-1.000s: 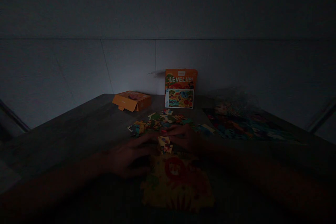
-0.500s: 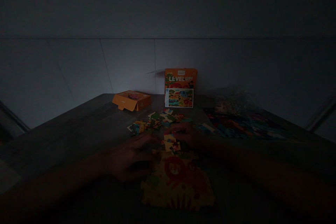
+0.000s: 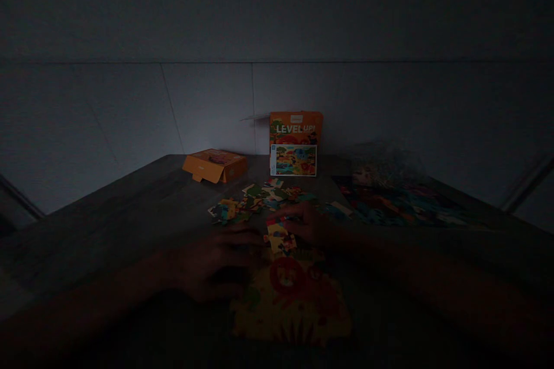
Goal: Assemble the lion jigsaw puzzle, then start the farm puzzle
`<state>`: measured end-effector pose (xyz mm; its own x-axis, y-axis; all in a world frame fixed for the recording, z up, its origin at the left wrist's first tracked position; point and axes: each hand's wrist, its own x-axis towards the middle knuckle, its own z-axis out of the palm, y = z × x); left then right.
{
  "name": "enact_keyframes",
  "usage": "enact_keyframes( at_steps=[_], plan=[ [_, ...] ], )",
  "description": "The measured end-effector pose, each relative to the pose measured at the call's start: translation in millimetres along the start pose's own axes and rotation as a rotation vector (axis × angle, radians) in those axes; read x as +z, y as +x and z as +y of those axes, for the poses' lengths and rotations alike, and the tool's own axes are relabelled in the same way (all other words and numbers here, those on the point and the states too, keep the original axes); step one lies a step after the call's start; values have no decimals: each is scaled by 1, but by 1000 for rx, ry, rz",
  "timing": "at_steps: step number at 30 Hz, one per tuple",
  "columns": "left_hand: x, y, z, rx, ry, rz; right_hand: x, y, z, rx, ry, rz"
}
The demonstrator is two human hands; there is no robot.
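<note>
The light is very dim. A partly joined jigsaw puzzle (image 3: 298, 300) with a red-maned lion lies flat in front of me. At its far edge are joined puzzle pieces (image 3: 281, 237) with a small figure; whether they are locked into the lion section I cannot tell. My right hand (image 3: 305, 223) has its fingertips closed on the upper end of these pieces. My left hand (image 3: 210, 262) rests at the left edge of the puzzle, fingers apart, nothing seen in it. Just beyond both hands lies a pile of loose puzzle pieces (image 3: 249, 202).
An orange box (image 3: 296, 121) stands upright at the back, a picture card (image 3: 295, 160) leaning on it. Left of it lies an open orange box (image 3: 216, 165). On the right, a clear plastic bag (image 3: 385, 164) sits by a dark, colourful sheet (image 3: 402, 204). A wall closes off the table.
The small joined pieces have turned and shifted slightly under my right fingers. My left hand has barely moved. The whole view has shifted slightly.
</note>
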<state>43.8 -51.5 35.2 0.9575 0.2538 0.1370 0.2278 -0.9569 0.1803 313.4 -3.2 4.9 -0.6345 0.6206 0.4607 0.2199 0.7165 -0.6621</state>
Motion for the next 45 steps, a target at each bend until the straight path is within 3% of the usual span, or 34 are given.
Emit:
enact_keyframes(
  at_steps=[8,13,19,31,37,42,45],
  plan=[
    [0,2,4,20,-67,31,-17,-15,-15,-57,-227,-30],
    [-2,4,9,18,-84,16,-21,-38,-16,52,-279,42],
    [-4,8,12,14,-146,-1,-10,-36,-7,168,-271,73],
    [0,3,12,28,-187,50,-5,-39,-6,-1,-377,185],
    [1,1,10,14,-227,22,-6,-41,-6,-36,-394,166],
    [17,-6,-1,-136,-414,252,-1,-44,-16,-132,-369,202],
    [19,-2,-1,-169,-439,327,5,-47,-20,-184,-362,119]
  ],
)
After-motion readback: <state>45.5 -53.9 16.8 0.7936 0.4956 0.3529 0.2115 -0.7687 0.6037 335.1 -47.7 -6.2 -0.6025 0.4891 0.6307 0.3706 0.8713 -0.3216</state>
